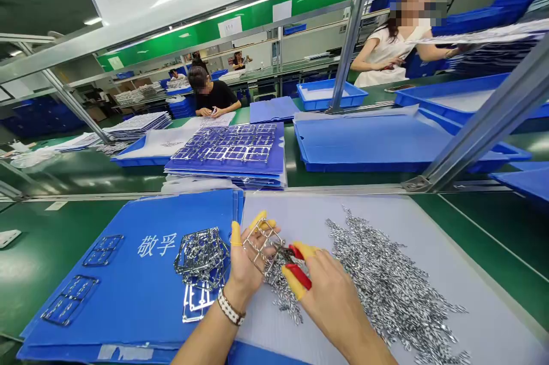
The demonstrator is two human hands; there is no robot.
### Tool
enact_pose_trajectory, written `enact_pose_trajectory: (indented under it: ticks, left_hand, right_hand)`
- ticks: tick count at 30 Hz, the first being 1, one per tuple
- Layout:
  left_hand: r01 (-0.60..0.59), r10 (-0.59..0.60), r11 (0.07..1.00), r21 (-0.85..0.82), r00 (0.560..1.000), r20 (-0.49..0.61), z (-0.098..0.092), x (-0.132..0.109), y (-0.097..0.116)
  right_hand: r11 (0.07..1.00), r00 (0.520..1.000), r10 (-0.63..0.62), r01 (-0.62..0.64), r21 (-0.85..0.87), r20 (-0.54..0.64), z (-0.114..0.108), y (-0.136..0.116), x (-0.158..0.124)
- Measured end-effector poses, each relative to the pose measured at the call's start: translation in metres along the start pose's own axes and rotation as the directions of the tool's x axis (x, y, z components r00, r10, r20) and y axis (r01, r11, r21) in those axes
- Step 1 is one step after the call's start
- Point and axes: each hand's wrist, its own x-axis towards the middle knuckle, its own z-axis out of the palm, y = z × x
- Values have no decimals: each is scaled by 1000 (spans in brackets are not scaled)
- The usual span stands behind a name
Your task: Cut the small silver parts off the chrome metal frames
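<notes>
My left hand [249,265], with yellow finger covers on its tips, holds up a shiny metal-look sprue frame [257,242] with small parts inside it. My right hand [328,290], also in yellow finger covers, is closed around red-handled cutting pliers [300,276]. The pliers' jaws reach the right edge of the frame. Below the hands lies a small heap of loose silvery pieces [285,296], partly hidden. A much larger pile of the same pieces [386,279] spreads to the right. Left of my left hand is a tangled stack of sprue frames [201,256].
Two single frames [71,299] lie on the blue sheet [141,296] at left. Behind, a stack of blue sheets [227,167] bears rows of frames. Blue trays [364,142] stand beyond the bench edge. A slanted metal post [484,119] rises at right. Co-workers [214,96] sit opposite.
</notes>
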Motion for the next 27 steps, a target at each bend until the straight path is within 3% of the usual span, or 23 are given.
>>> enact_pose_trajectory:
  ticks: [4, 10, 27]
  left_hand:
    - [-2, 2, 997, 81, 1000, -6, -7, 5, -11]
    - [13, -14, 994, 108, 1000, 9, -8, 2, -15]
    - [-17, 16, 993, 119, 1000, 11, -8, -2, -15]
  right_hand:
    - [965, 977, -49, 100, -243, 208, -8, -19, 9]
    - [934, 957, 7, 97, -343, 291, -9, -29, 15]
    - [916, 954, 27, 96, -390, 298, -11, -32, 17]
